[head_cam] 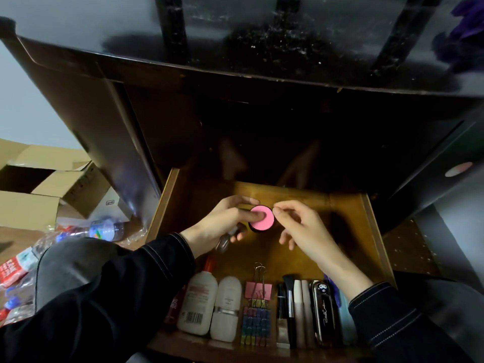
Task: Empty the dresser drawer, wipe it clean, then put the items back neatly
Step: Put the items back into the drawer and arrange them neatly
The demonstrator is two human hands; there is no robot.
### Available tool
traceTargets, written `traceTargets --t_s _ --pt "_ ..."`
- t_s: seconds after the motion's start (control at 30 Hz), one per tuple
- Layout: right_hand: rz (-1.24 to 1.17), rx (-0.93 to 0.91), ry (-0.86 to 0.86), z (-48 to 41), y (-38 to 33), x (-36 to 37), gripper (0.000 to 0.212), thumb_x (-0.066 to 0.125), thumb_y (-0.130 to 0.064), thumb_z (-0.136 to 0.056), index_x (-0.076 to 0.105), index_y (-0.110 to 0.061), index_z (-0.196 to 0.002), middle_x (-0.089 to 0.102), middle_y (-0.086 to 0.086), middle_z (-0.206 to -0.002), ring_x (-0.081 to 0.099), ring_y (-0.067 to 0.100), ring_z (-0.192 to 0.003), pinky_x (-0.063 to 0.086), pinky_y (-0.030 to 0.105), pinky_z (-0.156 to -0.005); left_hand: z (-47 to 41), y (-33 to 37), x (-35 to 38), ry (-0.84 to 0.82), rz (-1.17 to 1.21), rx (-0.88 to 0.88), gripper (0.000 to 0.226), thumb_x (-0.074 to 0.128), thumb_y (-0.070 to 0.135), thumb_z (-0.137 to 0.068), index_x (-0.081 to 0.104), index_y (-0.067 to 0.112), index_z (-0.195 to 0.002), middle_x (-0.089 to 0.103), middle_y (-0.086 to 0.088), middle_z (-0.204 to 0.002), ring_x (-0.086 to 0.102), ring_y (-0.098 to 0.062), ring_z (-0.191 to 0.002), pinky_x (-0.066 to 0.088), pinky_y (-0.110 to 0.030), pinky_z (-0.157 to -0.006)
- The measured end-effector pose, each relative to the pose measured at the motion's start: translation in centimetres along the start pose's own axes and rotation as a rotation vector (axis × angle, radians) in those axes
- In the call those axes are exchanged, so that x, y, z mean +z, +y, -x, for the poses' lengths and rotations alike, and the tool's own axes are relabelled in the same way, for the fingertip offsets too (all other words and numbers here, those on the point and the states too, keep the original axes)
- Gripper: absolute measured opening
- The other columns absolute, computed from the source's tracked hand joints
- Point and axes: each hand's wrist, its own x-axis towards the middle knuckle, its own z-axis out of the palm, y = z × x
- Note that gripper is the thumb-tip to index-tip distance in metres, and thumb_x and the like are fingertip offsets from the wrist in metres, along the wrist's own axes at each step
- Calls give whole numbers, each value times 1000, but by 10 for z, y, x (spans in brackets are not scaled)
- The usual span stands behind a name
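The wooden drawer (348, 213) is pulled out below the dark dresser top (235, 35). Over its middle, my left hand (220, 221) grips a small round jar with a pink lid (264, 218), thumb on the lid, and also holds a small dark bottle (227, 238) under its fingers. My right hand (303, 226) touches the jar's right edge with curled fingertips. Along the drawer's front lie two white bottles (212, 305), a pink binder clip (258, 290) with several coloured small clips, a brush (289, 297), tubes and a glossy black case (323, 310).
Open cardboard boxes (47, 184) and plastic bottles (104, 229) in wrapping lie on the floor to the left. A purple cloth (463, 24) sits on the dresser top at far right. The back half of the drawer floor is bare wood.
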Motion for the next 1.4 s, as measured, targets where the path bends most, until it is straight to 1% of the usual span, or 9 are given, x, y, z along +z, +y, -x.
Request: traceTargets --t_s 0.2,0.37,0.53,0.7,0.87,0.97,1.1,1.3,1.4 --pt "-15 78 -62 -5 6 0 30 69 -28 -95 65 -22 -123 64 -1 -123 67 14 -61 48 21 -50 3 -1 4 -72 -80 -22 33 77 22 -84 66 13 -114 61 1 -67 34 -8 -41 18 -18 -37" --pt "-36 104 -21 -5 9 2 18 62 -33 -99 66 -26 -115 71 -4 -99 67 17 -64 52 30 -56 -2 -1 6 144 -129 -35 26 71 18 -85 66 11 -110 61 -6 -71 44 -14 -43 26 -20 -39" --pt "589 30 -158 -5 24 4 11 67 -40 -94 63 -40 -104 64 -21 -97 61 -6 -84 47 19 -66 -13 -6 -12 378 51 -86 22 62 19 -89 60 10 -109 58 -11 -83 49 -15 -43 34 -22 -39" --pt "780 -59 -333 -12 34 15 29 72 -39 -89 63 -42 -116 54 -20 -101 52 -2 -83 39 21 -60 -16 -7 -17 382 175 -144 35 61 21 -85 55 6 -116 58 -14 -86 50 -17 -45 36 -22 -41" --pt "870 -158 -370 -22 37 23 13 71 -39 -89 64 -38 -100 49 -17 -99 53 7 -90 35 23 -58 -8 3 -17 321 123 -139 31 59 21 -88 57 5 -114 58 -13 -82 50 -18 -46 36 -23 -41" --pt "729 -132 -342 -24 40 22 10 70 -45 -91 63 -38 -91 57 -17 -99 58 5 -88 45 27 -64 9 17 -23 200 14 -91 26 60 16 -90 61 5 -114 61 -14 -83 52 -21 -47 38 -24 -42" --pt "404 -44 -247 -23 30 22 7 78 -29 -87 73 -28 -90 71 -7 -93 66 11 -89 56 38 -81 48 27 -45 141 -70 113 23 67 17 -88 66 11 -110 67 -12 -91 55 -24 -50 41 -25 -41" --pt "210 -22 -218 -30 1 66 8 76 -16 -89 75 -17 -97 71 -5 -89 62 3 -78 43 13 -62 76 20 -60 241 181 386 24 61 13 -90 63 6 -113 64 -8 -84 51 -24 -47 38 -25 -41" --pt "177 34 -233 -39 -5 101 10 71 -9 -92 75 -9 -102 73 5 -97 64 10 -81 46 17 -65 75 21 -61 265 279 411 19 58 8 -93 63 6 -112 63 -5 -80 49 -23 -46 36 -24 -41"
